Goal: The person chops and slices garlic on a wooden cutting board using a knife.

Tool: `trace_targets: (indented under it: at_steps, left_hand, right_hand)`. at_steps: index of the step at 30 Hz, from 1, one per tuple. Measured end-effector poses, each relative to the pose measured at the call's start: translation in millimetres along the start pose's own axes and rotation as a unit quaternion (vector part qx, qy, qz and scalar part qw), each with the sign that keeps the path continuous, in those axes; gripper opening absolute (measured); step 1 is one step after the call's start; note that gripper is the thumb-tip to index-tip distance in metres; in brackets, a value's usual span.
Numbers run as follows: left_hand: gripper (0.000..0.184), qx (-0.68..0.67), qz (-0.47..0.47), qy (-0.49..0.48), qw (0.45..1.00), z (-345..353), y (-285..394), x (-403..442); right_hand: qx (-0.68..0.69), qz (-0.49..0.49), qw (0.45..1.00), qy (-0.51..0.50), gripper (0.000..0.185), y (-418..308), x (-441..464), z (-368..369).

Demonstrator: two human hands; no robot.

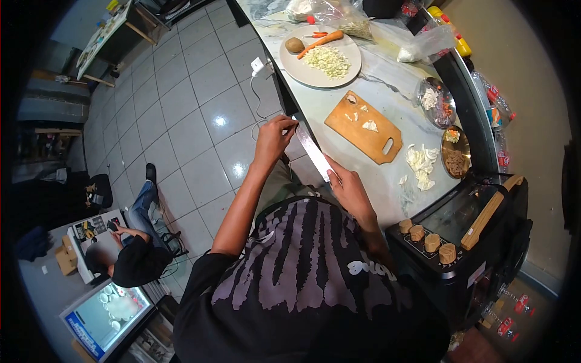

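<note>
A knife (311, 150) with a broad pale blade is held in front of my body, just off the counter edge. My right hand (351, 192) is closed around its handle end, which the fingers mostly hide. At the other end, the fingers of my left hand (275, 139) pinch together by the blade's tip. Close by on the counter lies a wooden cutting board (357, 130) with a few white pieces (370, 126) on it. Torn white vegetable pieces (422, 164), perhaps cabbage or mushroom, sit beside the board.
A plate (290, 66) carries chopped pale vegetable (328, 62), a carrot (324, 43) and a potato (295, 45). Two metal dishes (465, 148) of food stand by the wall. A black oven (448, 233) is at right. Behind left, a person (142, 257) sits holding a phone.
</note>
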State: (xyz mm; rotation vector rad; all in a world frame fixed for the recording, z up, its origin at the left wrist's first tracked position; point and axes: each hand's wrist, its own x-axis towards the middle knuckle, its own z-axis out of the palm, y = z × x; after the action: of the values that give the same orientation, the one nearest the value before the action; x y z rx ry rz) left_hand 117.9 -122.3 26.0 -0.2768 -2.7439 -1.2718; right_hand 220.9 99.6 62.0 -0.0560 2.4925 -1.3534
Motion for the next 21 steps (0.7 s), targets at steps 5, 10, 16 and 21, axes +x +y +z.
trace_targets:
  at_steps: [5,10,16,21]
  left_hand:
    - [0.022,-0.003,-0.024,-0.028,0.999,-13.6,-0.4,-2.4]
    - [0.020,-0.001,-0.045,-0.018,0.999,-11.8,4.4,1.6]
    - [0.018,0.003,-0.052,-0.025,0.998,-11.2,2.2,12.2]
    - [0.018,-0.003,-0.025,-0.014,1.000,-7.3,-2.7,28.3]
  right_hand:
    - [0.007,0.005,1.000,-0.029,0.040,0.4,-2.6,3.4]
    - [-0.009,-0.043,0.999,0.000,0.040,0.7,-0.9,2.5]
    - [-0.044,-0.026,0.999,-0.004,0.041,-3.1,6.0,1.3]
    - [-0.033,-0.031,0.999,0.011,0.042,-5.4,17.9,1.2]
